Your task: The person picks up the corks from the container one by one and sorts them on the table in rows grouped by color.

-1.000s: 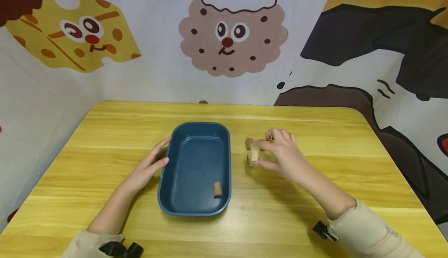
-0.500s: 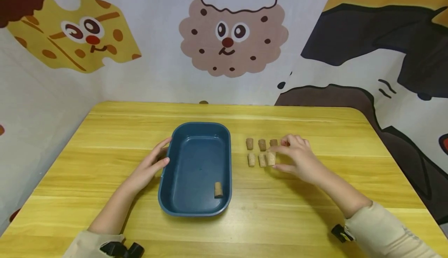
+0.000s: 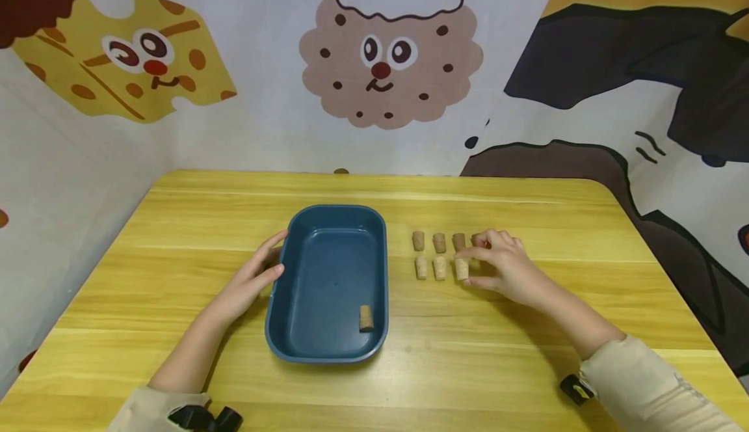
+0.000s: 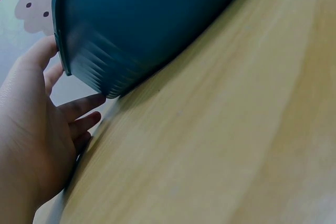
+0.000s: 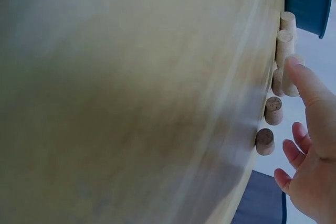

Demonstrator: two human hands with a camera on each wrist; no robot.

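Note:
A dark blue tray (image 3: pixel 328 212) stands mid-table with one cork (image 3: pixel 365 318) lying in its near right corner. To its right, corks stand in two short rows, among them a back-row cork (image 3: pixel 418 241) and a front-row cork (image 3: pixel 420 267). My right hand (image 3: pixel 470 268) pinches the third front-row cork (image 3: pixel 461 269) between thumb and forefinger as it stands on the wood. In the right wrist view the thumb (image 5: pixel 304 82) lies against that cork (image 5: pixel 290 80). My left hand (image 3: pixel 257 276) rests with straight fingers against the tray's left rim (image 4: pixel 60 51), holding nothing.
The yellow wooden table (image 3: pixel 526 328) is ringed by cartoon-printed cloth walls (image 3: pixel 386 61) at the back and both sides. A further cork (image 3: pixel 475 239) sits partly hidden behind my right fingers.
My right hand has carried a cork from the rows' left end rightward and set it down as the third in the front row. The left hand and tray have stayed put.

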